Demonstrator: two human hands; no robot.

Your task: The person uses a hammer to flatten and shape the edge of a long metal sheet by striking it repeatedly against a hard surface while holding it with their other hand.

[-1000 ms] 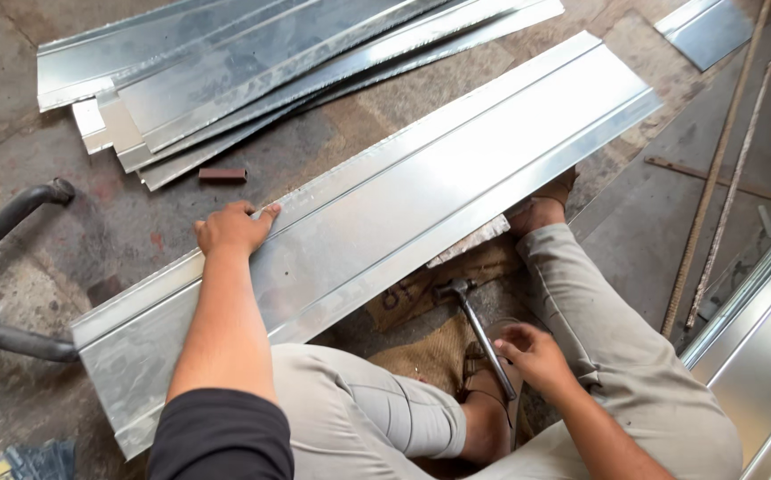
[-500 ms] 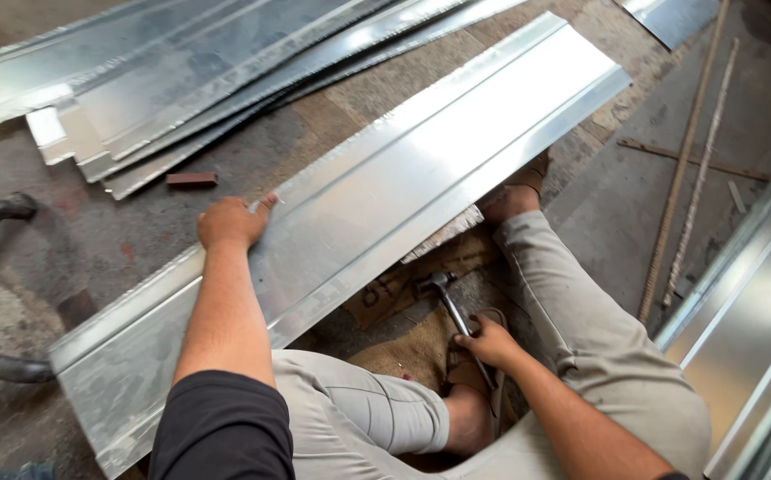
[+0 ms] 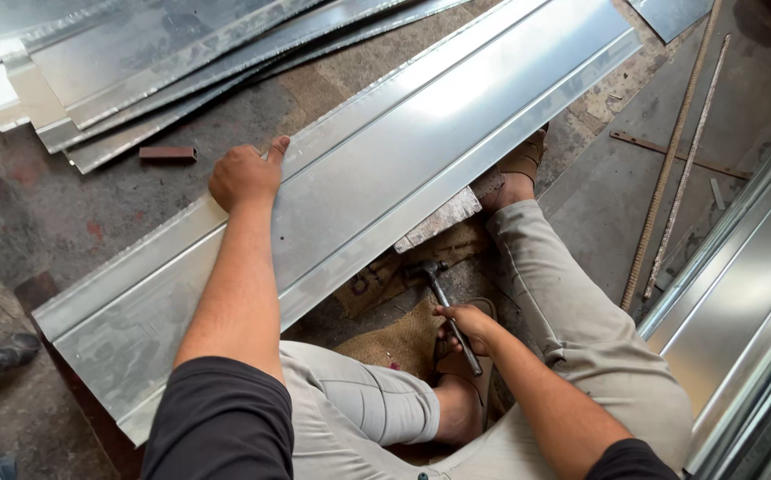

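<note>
Metal sheet (image 3: 385,169) hides the hammer (image 3: 443,298) head's target.

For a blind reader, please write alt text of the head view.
A seated person's left hand presses a long folded metal sheet on the floor, while the right hand grips a hammer beside it. More sheets lie stacked beyond.

Long galvanized sheet-metal panel (image 3: 385,169) with folded edges lies diagonally across the lap; metal-handled hammer (image 3: 446,305) sits low beneath its near edge.
</note>
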